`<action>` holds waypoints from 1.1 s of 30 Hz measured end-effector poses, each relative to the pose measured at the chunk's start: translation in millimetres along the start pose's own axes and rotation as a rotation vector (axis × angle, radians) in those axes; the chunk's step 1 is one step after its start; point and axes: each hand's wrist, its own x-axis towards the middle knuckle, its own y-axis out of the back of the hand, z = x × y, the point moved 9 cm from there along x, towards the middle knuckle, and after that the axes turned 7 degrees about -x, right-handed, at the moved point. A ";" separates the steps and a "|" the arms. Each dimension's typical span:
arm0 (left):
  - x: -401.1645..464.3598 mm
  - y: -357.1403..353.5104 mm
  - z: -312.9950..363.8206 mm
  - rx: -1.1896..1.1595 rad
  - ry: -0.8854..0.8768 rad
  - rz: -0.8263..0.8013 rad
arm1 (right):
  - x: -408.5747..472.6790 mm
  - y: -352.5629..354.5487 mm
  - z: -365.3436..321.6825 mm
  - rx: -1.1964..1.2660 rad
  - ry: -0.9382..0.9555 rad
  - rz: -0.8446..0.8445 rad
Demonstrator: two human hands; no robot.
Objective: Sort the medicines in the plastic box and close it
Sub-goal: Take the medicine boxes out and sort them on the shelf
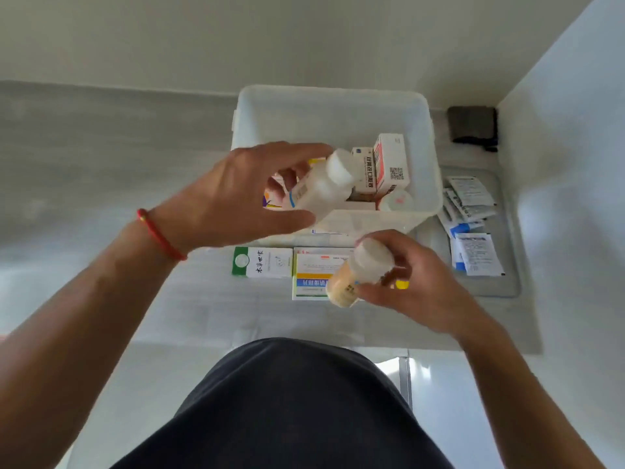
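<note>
A clear plastic box [331, 106] stands open on the counter, with upright medicine cartons [389, 164] and a small capped jar [395, 200] at its near right. My left hand [236, 198] holds a white pill bottle [324, 184] tilted over the box's near left part. In front of the box, my right hand [416, 286] grips a yellowish bottle with a white cap [355, 275] above two flat cartons, one green-and-white [262, 263], one orange-and-blue [311, 275].
The box's clear lid [507, 289] lies to the right with several white-and-blue sachets [470, 211] on it. A dark square object [472, 127] sits at the back right. A white wall closes the right side. The counter's front edge is at my waist.
</note>
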 end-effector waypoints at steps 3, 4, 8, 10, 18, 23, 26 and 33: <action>-61.4 -3.0 -29.8 -0.016 0.083 0.020 | 19.3 -57.8 -0.9 -0.170 0.032 -0.067; -80.4 -10.1 -51.3 -0.047 0.170 0.029 | 27.0 -74.6 -0.3 -0.201 0.044 -0.088; -140.9 -45.9 -132.7 -0.019 0.442 0.168 | 54.8 -137.3 -2.9 -0.438 0.190 -0.177; -155.8 -60.8 -157.8 0.029 0.484 0.247 | 64.6 -158.5 -2.2 -0.607 0.264 -0.155; -152.7 -102.1 -187.7 0.093 0.487 0.272 | 74.5 -181.7 16.7 -0.893 0.315 -0.062; -149.2 -85.5 -171.3 0.175 0.501 0.269 | 63.1 -159.8 -2.7 -0.875 0.309 -0.037; -137.8 -55.6 -129.1 0.226 0.350 0.331 | 45.9 -127.3 -27.1 -0.691 0.321 -0.038; -74.8 25.3 -10.8 0.195 -0.072 0.613 | 43.4 -10.4 -93.0 -0.402 0.407 0.338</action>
